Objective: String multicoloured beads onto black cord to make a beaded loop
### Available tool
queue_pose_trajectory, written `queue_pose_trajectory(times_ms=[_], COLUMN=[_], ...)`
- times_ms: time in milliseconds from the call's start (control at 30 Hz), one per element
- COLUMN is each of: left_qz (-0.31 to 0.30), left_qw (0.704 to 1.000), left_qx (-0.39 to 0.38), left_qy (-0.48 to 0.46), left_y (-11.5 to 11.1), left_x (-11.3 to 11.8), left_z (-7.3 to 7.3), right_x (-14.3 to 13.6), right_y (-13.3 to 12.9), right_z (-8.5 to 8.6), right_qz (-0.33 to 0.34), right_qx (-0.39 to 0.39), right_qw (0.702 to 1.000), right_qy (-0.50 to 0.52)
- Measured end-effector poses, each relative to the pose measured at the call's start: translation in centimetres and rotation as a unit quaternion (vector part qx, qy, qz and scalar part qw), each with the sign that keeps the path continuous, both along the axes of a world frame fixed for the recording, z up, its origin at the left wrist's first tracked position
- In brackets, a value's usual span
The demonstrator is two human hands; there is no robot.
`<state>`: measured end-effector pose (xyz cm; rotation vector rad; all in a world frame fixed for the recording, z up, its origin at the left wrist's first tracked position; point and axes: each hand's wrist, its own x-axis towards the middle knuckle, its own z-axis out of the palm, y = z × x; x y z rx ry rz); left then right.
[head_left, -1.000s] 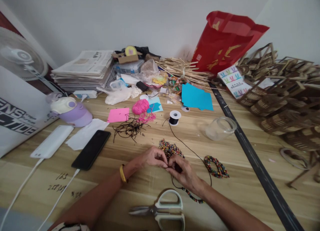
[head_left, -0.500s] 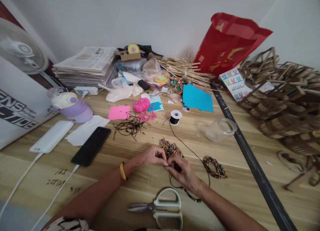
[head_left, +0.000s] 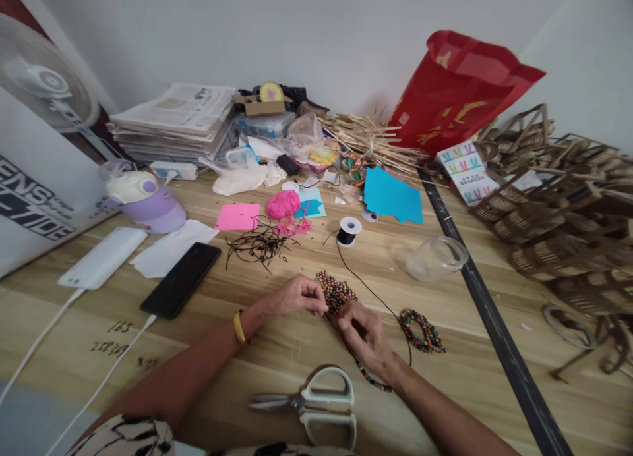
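My left hand (head_left: 301,296) is closed, thumb and fingertips pinched on the end of a thin black cord (head_left: 341,334). Close beside it, my right hand (head_left: 364,336) has its fingers curled; whatever they grip is hidden. Below the right hand, a row of threaded small coloured beads (head_left: 372,379) hangs on the cord and rests on the table. Just beyond both hands lies a pile of loose multicoloured beads (head_left: 336,291). From a white spool (head_left: 350,227) of black cord, the line runs along the table past my right hand.
White-handled scissors (head_left: 329,398) lie near me. A finished-looking coil of beads (head_left: 422,331) is to the right, below a glass jar (head_left: 435,258). At left are a phone (head_left: 180,280) and a power bank (head_left: 103,258). Black cord scraps (head_left: 260,244) and pink yarn (head_left: 283,204) lie farther back.
My hands, which met at the fingertips, have parted slightly. The right hand has drawn back toward me, while the left keeps its pinch near the bead pile. The view has shifted a little.
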<state>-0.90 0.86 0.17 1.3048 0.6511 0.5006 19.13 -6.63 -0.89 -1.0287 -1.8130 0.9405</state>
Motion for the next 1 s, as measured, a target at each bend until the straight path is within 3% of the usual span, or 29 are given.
queue_pose_trajectory(times_ms=[100,267,700,1000], left_qz=[0.003,0.008,0.035,0.044], left_qw=[1.0,1.0,0.993,0.993], left_qx=[0.001,0.007,0.104,0.101], left_qy=[0.002,0.002,0.04,0.042], left_y=[-0.2,-0.4,-0.9,-1.1], left_x=[0.1,0.2,0.6,1.0], left_z=[0.1,0.3,0.0,-0.4], right_x=[-0.3,-0.5,-0.8,-0.6], right_y=[0.0,0.0,0.4,0.3], right_z=[0.0,0.0,-0.4,-1.0], right_qz=[-0.021,0.009,0.021,0.007], right_qx=[-0.062,-0.122,-0.151,-0.169], right_qw=[0.997,0.992,0.985,0.984], right_qy=[0.038,0.045,0.086,0.06])
